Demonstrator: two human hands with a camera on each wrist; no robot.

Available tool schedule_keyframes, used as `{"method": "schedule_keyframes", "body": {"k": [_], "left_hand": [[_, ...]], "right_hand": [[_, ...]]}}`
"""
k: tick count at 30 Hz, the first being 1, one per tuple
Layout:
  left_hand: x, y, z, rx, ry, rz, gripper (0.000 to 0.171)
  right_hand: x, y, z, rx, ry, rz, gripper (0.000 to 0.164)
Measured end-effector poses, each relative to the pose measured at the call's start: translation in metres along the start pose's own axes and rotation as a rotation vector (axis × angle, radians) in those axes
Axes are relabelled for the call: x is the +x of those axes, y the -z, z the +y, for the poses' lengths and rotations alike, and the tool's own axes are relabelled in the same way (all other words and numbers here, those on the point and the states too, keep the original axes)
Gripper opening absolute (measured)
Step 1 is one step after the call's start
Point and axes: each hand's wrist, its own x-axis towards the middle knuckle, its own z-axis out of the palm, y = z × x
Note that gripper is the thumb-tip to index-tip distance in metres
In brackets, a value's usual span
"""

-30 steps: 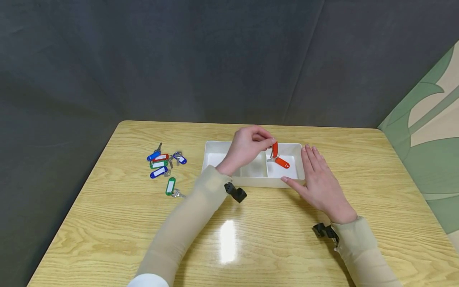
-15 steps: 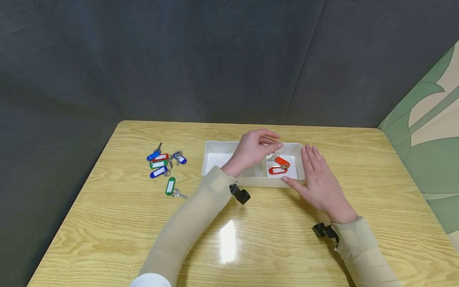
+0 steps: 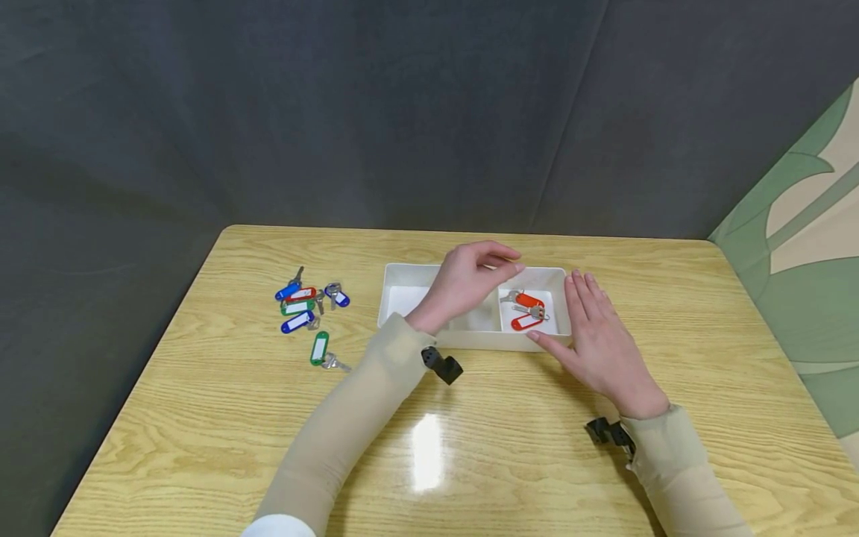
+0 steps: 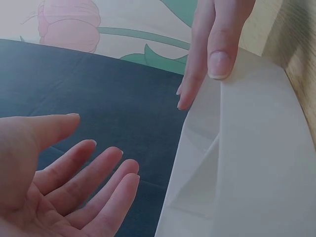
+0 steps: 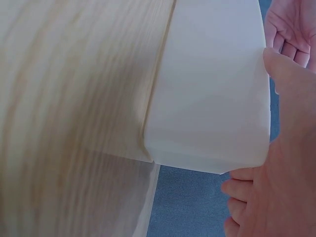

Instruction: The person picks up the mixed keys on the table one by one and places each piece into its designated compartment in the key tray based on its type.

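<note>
A white divided box (image 3: 476, 341) stands on the table. Over its middle hovers my left hand (image 3: 461, 285), holding nothing; the left wrist view shows its fingers (image 4: 106, 170) spread loosely apart from the box wall (image 4: 266, 133). Two keys with red tags lie in the right compartment, one red tag (image 3: 530, 300) behind the other red tag (image 3: 526, 322). My right hand (image 3: 607, 354) rests against the box's right end, fingers straight along the side and thumb on the front rim. Part of the middle compartment is hidden by my left hand.
To the box's left lies a cluster of tagged keys: a blue tag (image 3: 288, 291), a red tag (image 3: 303, 294), a green tag (image 3: 297, 307) and others. Nearer the front is a key with a green tag (image 3: 319, 348). A dark curtain (image 3: 403, 112) hangs behind the table.
My left hand has let go of a red-tagged key, which dropped into the right compartment and now lies by the first one. The hand then drew slightly left. My right hand stays put.
</note>
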Motion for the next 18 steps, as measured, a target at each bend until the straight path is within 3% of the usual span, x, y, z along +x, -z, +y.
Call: {"method": "schedule_keyframes", "body": {"k": [18], "left_hand": [[-0.008, 0.012, -0.002, -0.065, -0.031, 0.019, 0.024]], "right_hand": [[0.0, 0.002, -0.002, 0.008, -0.008, -0.008, 0.1]]}}
